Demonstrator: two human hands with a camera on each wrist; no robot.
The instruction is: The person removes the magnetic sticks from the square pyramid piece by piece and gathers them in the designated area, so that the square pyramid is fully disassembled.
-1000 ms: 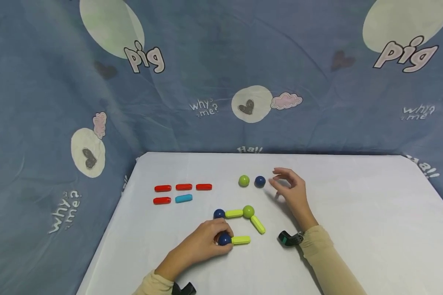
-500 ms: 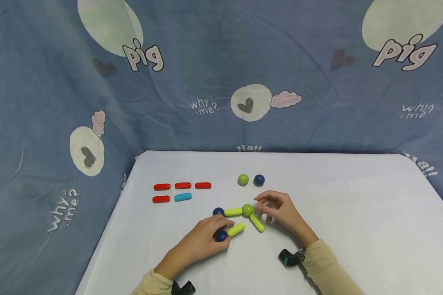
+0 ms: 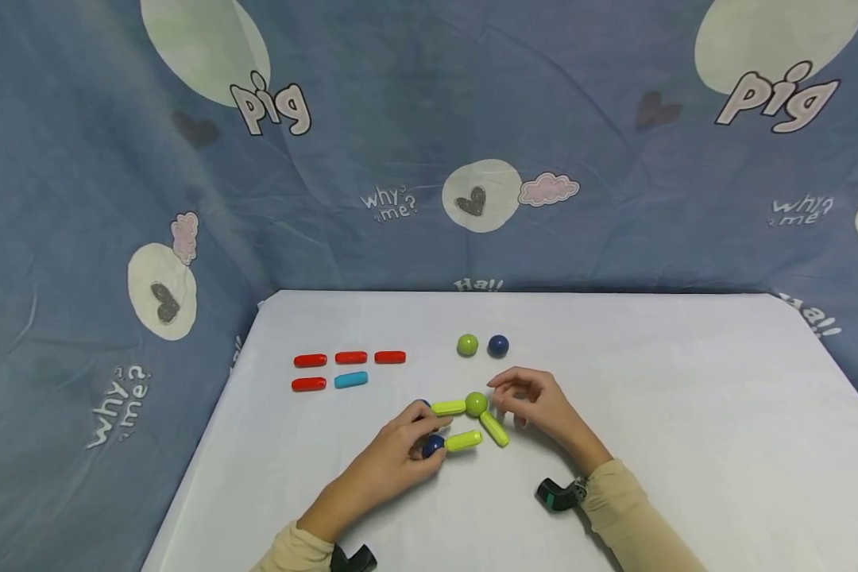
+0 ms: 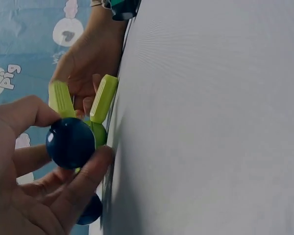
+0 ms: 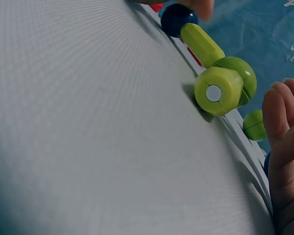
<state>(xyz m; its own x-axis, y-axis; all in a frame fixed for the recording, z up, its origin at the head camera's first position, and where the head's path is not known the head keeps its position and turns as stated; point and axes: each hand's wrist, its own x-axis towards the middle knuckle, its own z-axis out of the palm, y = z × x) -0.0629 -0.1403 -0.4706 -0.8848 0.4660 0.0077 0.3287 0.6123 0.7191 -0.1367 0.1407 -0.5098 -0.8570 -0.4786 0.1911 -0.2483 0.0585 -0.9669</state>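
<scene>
In the head view my left hand (image 3: pixel 389 453) pinches a dark blue ball (image 4: pixel 71 143) between thumb and fingers. A yellow-green magnetic rod (image 3: pixel 463 441) sticks out from that ball to the right. Just beyond lies a joined chain: a second blue ball (image 4: pixel 90 210), partly covered by the left hand, a yellow-green rod (image 3: pixel 448 407), a green ball (image 3: pixel 476 403) and another yellow-green rod (image 3: pixel 494 429) slanting toward the near side. My right hand (image 3: pixel 532 401) hovers beside the green ball, fingers loosely bent and holding nothing; the right wrist view shows a gap between them.
Several red rods (image 3: pixel 352 357) and one light blue rod (image 3: pixel 351 380) lie at the left of the white table (image 3: pixel 672 373). Behind the chain sit a loose green ball (image 3: pixel 467 345) and a loose blue ball (image 3: pixel 498 345). A patterned blue cloth (image 3: pixel 372 262) hangs behind.
My right hand has come from beside the loose blue ball down to the chain's green ball. The left hand has shifted its ball and rod slightly away from me, closer to the chain.
</scene>
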